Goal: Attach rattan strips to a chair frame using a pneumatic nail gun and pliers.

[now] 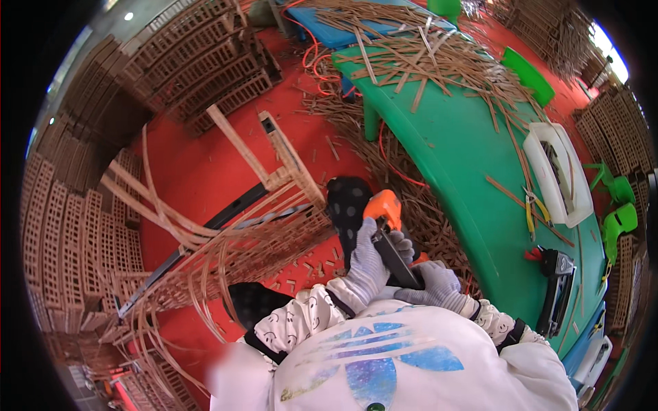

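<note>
In front of my body I hold a staple gun (382, 207) with an orange head and a long black magazine. My left hand (369, 264), in a striped grey glove, is wrapped around its middle. My right hand (439, 282), gloved alike, is closed at the lower end of the magazine near my lap. Part of the tool is hidden behind my fingers. To the left of my knees lies a woven wooden-strip frame (260, 233), with lattice sides, upright legs and long curved strips hanging loose.
A green table (439, 137) at right bears loose wooden strips (425, 58), a white tray (579, 205), yellow-handled pliers (531, 212) and a black stapler-like tool (556, 288). Lattice panels (62, 233) are stacked at left. An orange hose (394, 161) runs beside the table; scraps litter the red floor.
</note>
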`<state>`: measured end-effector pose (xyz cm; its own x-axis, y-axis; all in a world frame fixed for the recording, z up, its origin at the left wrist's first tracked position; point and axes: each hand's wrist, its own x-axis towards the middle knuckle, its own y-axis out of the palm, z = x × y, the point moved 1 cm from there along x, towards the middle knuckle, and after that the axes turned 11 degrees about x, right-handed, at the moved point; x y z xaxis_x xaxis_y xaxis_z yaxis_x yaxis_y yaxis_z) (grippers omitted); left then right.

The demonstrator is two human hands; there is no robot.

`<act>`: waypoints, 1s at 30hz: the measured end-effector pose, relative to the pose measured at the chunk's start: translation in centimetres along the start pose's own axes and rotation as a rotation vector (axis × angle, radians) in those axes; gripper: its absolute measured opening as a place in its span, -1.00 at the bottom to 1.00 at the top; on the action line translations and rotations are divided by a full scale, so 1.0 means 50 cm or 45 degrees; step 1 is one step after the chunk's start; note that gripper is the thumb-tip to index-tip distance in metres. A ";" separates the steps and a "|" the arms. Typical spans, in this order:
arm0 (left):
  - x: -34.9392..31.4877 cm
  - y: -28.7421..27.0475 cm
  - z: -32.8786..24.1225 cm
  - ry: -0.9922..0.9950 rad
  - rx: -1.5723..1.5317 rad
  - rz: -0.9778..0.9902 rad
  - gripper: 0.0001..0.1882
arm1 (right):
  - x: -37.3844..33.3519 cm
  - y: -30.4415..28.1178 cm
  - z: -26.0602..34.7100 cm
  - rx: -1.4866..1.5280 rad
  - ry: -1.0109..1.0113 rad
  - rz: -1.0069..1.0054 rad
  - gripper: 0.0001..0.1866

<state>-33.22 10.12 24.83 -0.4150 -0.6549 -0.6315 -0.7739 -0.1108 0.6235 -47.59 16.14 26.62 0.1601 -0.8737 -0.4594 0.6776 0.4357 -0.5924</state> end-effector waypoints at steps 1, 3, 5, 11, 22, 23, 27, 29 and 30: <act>-0.004 -0.002 -0.001 0.016 0.041 0.038 -0.34 | -0.001 0.005 0.003 -0.067 0.016 0.002 -0.32; -0.012 0.002 0.008 0.040 0.010 0.006 -0.37 | -0.008 0.010 0.004 -0.207 0.070 0.028 -0.33; -0.015 0.006 0.012 0.089 -0.027 0.061 -0.37 | -0.015 0.013 0.004 -0.157 0.066 0.013 -0.35; 0.002 -0.001 0.022 -0.019 0.021 0.006 -0.38 | -0.018 0.015 -0.010 -0.003 0.127 -0.046 -0.42; 0.011 0.015 0.006 0.023 -0.047 0.148 -0.32 | -0.026 -0.015 -0.028 0.336 -0.042 -0.231 -0.45; 0.010 0.019 -0.004 0.020 -0.039 0.144 -0.32 | -0.023 -0.018 -0.024 0.376 0.007 -0.209 -0.44; -0.002 0.028 -0.038 0.076 -0.130 0.168 -0.34 | -0.006 -0.027 -0.013 0.601 0.004 -0.150 -0.48; -0.013 0.025 -0.044 0.094 -0.160 0.133 -0.33 | 0.000 -0.029 -0.015 0.616 -0.041 -0.101 -0.49; -0.016 0.023 -0.046 0.070 -0.156 0.102 -0.33 | 0.001 -0.029 -0.019 0.667 -0.081 -0.117 -0.49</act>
<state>-32.68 8.80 27.08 -0.4433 -0.7051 -0.5534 -0.6741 -0.1448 0.7243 -49.22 15.67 26.84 0.1151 -0.9217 -0.3705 0.9559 0.2042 -0.2111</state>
